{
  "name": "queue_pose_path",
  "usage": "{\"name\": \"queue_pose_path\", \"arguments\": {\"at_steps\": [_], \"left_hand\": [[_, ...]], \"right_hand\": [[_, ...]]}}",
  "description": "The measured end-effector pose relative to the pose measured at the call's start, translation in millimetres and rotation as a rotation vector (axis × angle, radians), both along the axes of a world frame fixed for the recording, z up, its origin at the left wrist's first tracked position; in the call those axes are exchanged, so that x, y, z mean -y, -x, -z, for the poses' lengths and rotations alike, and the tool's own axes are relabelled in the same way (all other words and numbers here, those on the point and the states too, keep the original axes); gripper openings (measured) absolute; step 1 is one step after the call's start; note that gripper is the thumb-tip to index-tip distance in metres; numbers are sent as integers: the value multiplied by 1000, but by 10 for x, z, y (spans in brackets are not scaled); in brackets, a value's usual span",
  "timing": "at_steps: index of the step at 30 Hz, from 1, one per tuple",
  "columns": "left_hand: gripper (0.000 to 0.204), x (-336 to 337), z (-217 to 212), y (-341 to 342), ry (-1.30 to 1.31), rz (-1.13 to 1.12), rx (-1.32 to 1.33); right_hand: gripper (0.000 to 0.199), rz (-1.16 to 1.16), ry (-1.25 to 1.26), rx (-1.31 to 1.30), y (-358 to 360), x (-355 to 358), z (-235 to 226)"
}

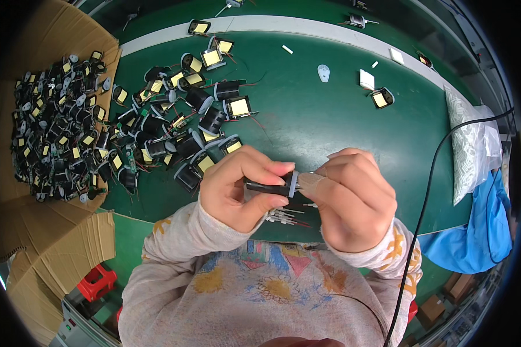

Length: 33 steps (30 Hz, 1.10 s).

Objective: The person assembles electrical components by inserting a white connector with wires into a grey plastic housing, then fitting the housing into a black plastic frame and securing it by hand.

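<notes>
My left hand [237, 188] grips a small black housing with a grey end cap [293, 184], thumb below and index finger above. My right hand [353, 196] is closed in a pinch right at that grey cap. A thin, pale piece shows at its fingertips, but its kind is mostly hidden; a tan plaster wraps one finger. Below the hands, near the table's front edge, lie several thin pins with white sleeves [283, 217], partly covered by my left hand.
Black housings with yellow pads and wires [202, 104] lie heaped on the green table [330, 121]. More fill a cardboard box [107, 66] at left. A grey cap [323, 73], a single housing [381, 98] and a bag of white pieces [466, 144] lie rightward; a black cable [427, 196] crosses there.
</notes>
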<state>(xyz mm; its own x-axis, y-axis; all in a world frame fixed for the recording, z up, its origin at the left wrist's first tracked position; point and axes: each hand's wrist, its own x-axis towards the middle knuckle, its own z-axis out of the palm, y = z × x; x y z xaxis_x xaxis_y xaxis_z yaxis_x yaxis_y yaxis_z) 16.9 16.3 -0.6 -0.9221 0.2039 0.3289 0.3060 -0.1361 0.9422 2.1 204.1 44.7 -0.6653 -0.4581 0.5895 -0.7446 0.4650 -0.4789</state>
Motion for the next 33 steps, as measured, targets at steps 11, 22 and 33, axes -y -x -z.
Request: {"name": "queue_pose_path", "arguments": {"at_steps": [11, 22, 33], "left_hand": [[21, 23, -134, 214, 61, -29, 72], [20, -84, -298, 822, -72, 163, 364], [12, -113, -240, 3014, 657, -259, 53]], "right_hand": [[13, 122, 108, 264, 113, 2, -1], [19, 154, 562, 678, 467, -121, 277], [47, 391, 524, 680, 623, -580, 554]]}}
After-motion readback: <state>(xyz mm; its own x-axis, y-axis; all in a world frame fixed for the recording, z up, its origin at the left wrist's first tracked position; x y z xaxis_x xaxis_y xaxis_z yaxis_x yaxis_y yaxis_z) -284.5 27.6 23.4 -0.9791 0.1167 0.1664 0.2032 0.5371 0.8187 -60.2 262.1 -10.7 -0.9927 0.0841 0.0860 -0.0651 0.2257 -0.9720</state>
